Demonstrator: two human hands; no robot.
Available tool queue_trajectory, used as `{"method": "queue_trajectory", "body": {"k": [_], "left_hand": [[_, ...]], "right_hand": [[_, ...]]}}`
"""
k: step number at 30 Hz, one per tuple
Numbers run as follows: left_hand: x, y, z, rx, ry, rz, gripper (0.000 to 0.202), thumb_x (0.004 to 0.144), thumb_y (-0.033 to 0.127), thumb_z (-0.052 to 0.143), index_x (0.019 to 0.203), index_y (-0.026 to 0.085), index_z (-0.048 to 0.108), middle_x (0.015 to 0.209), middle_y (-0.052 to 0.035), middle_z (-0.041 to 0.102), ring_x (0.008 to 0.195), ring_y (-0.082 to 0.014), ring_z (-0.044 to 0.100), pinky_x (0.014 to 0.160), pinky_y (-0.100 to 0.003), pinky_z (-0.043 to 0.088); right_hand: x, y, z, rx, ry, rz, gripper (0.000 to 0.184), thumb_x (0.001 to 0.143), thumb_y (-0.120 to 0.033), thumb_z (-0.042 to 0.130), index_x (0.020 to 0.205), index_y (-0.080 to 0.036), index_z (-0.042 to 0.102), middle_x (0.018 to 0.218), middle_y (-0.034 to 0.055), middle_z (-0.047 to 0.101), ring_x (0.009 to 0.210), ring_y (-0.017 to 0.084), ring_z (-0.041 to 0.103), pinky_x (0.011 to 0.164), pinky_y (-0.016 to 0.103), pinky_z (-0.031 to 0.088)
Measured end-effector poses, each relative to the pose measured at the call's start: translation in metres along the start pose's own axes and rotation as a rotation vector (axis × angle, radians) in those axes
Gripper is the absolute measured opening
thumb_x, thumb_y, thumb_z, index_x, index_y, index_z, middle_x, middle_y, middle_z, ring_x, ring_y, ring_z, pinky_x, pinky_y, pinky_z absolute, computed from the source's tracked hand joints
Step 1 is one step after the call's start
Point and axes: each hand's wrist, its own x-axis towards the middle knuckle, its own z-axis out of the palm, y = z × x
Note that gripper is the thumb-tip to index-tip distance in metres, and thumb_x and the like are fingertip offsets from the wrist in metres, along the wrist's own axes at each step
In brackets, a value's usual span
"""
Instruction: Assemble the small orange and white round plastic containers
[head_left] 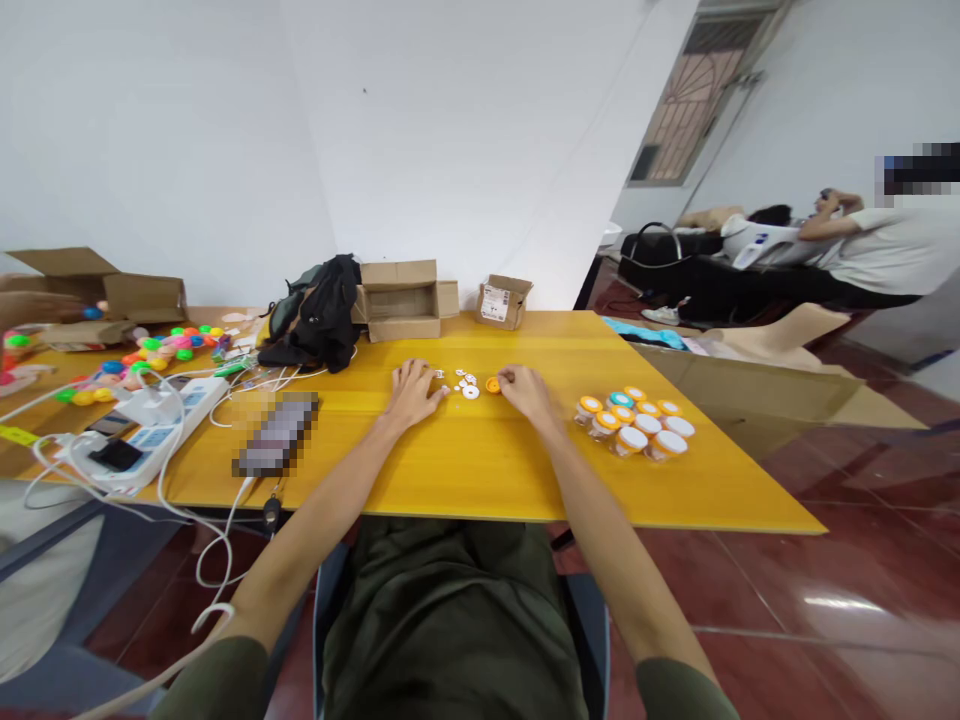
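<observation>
My left hand (pixel 411 390) rests on the yellow table with its fingers spread and the thumb out to the side, close to some small white plastic pieces (pixel 461 373). My right hand (pixel 526 390) has its thumb and fingers together at the edge of a round orange cap (pixel 492 384), which sits on or just above the tabletop. Between the two hands lies a white disc (pixel 470 392) with a small hole in its middle. Towards my right forearm stands a group of small clear jars with orange, white and teal lids (pixel 631 437).
Cardboard boxes (pixel 405 326) and a black backpack (pixel 319 315) stand along the wall. At left are a phone (pixel 277 435), a power strip (pixel 161 440) with cables, and colourful plastic beads (pixel 161 345). Another person's hand (pixel 41 308) reaches in there. A seated person (pixel 892 245) is at far right.
</observation>
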Motion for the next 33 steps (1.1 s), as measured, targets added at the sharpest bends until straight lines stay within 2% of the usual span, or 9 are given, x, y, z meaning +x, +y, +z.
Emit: {"method": "queue_trajectory", "body": {"k": [3, 7, 11, 15, 21, 28, 33], "left_hand": [[0.003, -0.001, 0.001, -0.004, -0.035, 0.024, 0.026, 0.090, 0.042, 0.059, 0.109, 0.026, 0.068, 0.121, -0.0107, 0.061, 0.123, -0.0321, 0.046, 0.106, -0.051, 0.036], [0.003, 0.000, -0.001, -0.009, -0.039, 0.082, 0.024, 0.092, 0.040, 0.055, 0.108, 0.027, 0.069, 0.125, -0.0094, 0.062, 0.127, -0.0316, 0.044, 0.106, -0.051, 0.035], [0.000, 0.004, -0.004, -0.011, -0.062, 0.139, 0.024, 0.094, 0.036, 0.052, 0.108, 0.029, 0.071, 0.130, -0.0077, 0.062, 0.132, -0.0308, 0.041, 0.108, -0.052, 0.032], [-0.003, 0.012, -0.006, -0.058, -0.106, 0.244, 0.024, 0.093, 0.032, 0.054, 0.106, 0.031, 0.073, 0.126, -0.0057, 0.066, 0.132, -0.0305, 0.043, 0.109, -0.053, 0.029], [-0.008, 0.018, -0.009, -0.091, -0.186, 0.371, 0.024, 0.093, 0.029, 0.053, 0.100, 0.031, 0.076, 0.115, -0.0054, 0.072, 0.130, -0.0302, 0.044, 0.108, -0.052, 0.028], [-0.006, 0.012, -0.010, -0.054, -0.155, 0.301, 0.026, 0.093, 0.031, 0.053, 0.106, 0.033, 0.076, 0.116, -0.0058, 0.071, 0.128, -0.0310, 0.045, 0.107, -0.053, 0.028], [-0.006, 0.006, -0.004, -0.053, -0.100, 0.302, 0.027, 0.091, 0.032, 0.056, 0.113, 0.033, 0.073, 0.118, -0.0056, 0.070, 0.127, -0.0305, 0.047, 0.107, -0.052, 0.030]], "right_hand": [[0.001, 0.004, -0.002, 0.002, -0.007, -0.068, 0.020, 0.084, -0.017, 0.058, 0.082, -0.025, 0.076, 0.092, 0.0070, 0.078, 0.088, 0.024, 0.072, 0.070, 0.029, 0.050], [-0.001, 0.002, -0.004, 0.017, -0.027, -0.140, 0.017, 0.085, -0.020, 0.060, 0.079, -0.025, 0.075, 0.089, 0.0070, 0.078, 0.085, 0.024, 0.071, 0.069, 0.029, 0.049], [-0.007, -0.010, -0.004, 0.025, -0.060, -0.277, 0.013, 0.088, -0.023, 0.063, 0.090, -0.022, 0.075, 0.098, 0.0081, 0.074, 0.094, 0.023, 0.068, 0.085, 0.032, 0.050], [-0.012, -0.019, -0.002, -0.007, -0.111, -0.395, 0.011, 0.087, -0.021, 0.067, 0.095, -0.022, 0.074, 0.106, 0.0081, 0.069, 0.105, 0.022, 0.064, 0.095, 0.034, 0.048], [-0.011, -0.017, 0.001, -0.089, -0.109, -0.344, 0.012, 0.088, -0.021, 0.067, 0.098, -0.021, 0.073, 0.108, 0.0089, 0.067, 0.108, 0.022, 0.063, 0.096, 0.034, 0.048], [-0.013, -0.016, -0.004, -0.082, -0.105, -0.299, 0.012, 0.087, -0.021, 0.065, 0.097, -0.021, 0.072, 0.109, 0.0099, 0.068, 0.107, 0.023, 0.064, 0.094, 0.034, 0.049], [-0.012, -0.009, -0.010, -0.098, -0.148, -0.279, 0.013, 0.084, -0.026, 0.069, 0.096, -0.023, 0.070, 0.104, 0.0082, 0.070, 0.095, 0.022, 0.067, 0.080, 0.030, 0.049]]}}
